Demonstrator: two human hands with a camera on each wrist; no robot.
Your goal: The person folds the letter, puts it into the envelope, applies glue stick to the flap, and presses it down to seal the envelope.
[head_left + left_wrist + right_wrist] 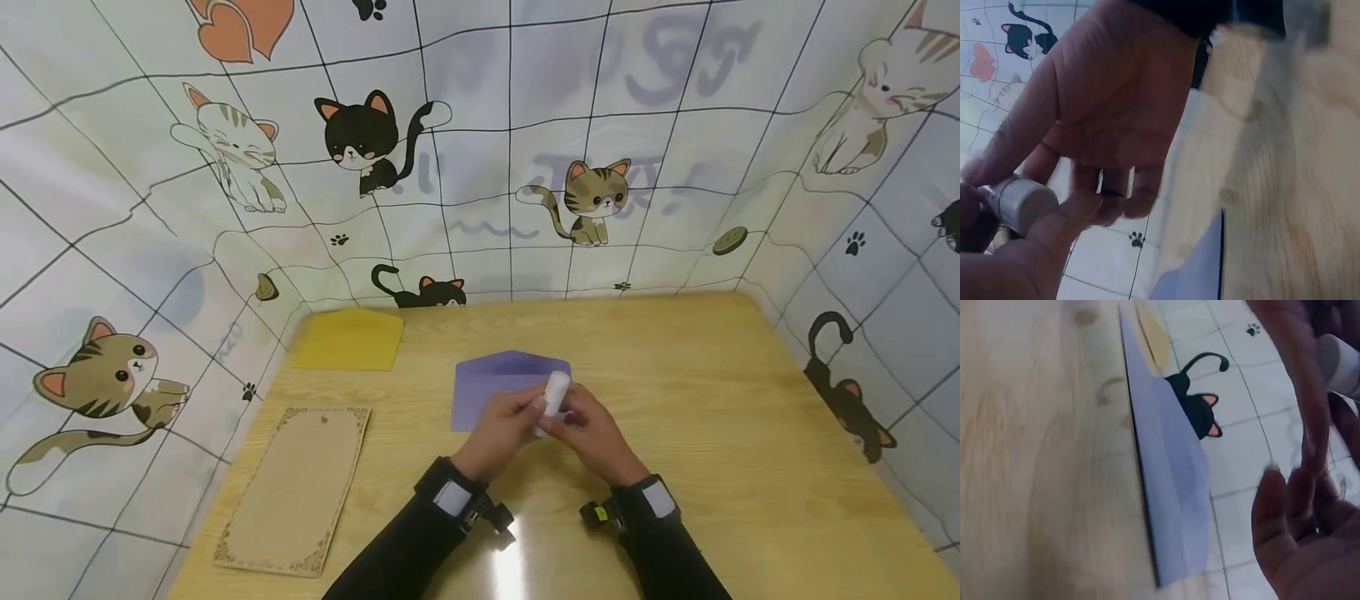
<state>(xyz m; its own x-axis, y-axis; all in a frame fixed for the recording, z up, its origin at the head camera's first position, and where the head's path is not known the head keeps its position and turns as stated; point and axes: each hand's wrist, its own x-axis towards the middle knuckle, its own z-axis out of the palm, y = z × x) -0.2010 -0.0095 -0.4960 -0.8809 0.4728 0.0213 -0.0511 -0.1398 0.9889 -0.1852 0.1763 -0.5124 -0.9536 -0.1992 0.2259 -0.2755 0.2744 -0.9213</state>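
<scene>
1. Nearest, two black sleeves (397,542), each with one dark wrist strap (659,498) and one small camera (498,517) toward the inner side.
2. Just beyond, two bare hands, left (501,425) and right (600,437), brought together around one small white cylindrical tube (556,392), perhaps a glue stick, given the blur in both wrist views.
3. On the left, pinching the tube between thumb and fingers, with the remaining fingers loosely bent. On the right, likewise pinching it with thumb and finger. Cannot tell exactly how the right hand's hidden fingers lie.
4. Held tilted, between both hands, above the near right part of one purple envelope (480,400).
5. To the left, one tan sheet or pad of paper (292,492) with ornate brown corners, lying flat at a slant.
6. Two envelopes in all: the purple one, flap unfolded toward the far side, and one yellow envelope (347,342) farther off at the table's left corner. Cannot tell what either contains.
7. Beneath, one light wood-grain table (735,450), with a bright glare between the forearms.
8. Farthest, on three sides, white gridded cloth (480,200) with eight printed cats (367,142), some cut off by the frame, plus paw prints and hearts.
</scene>
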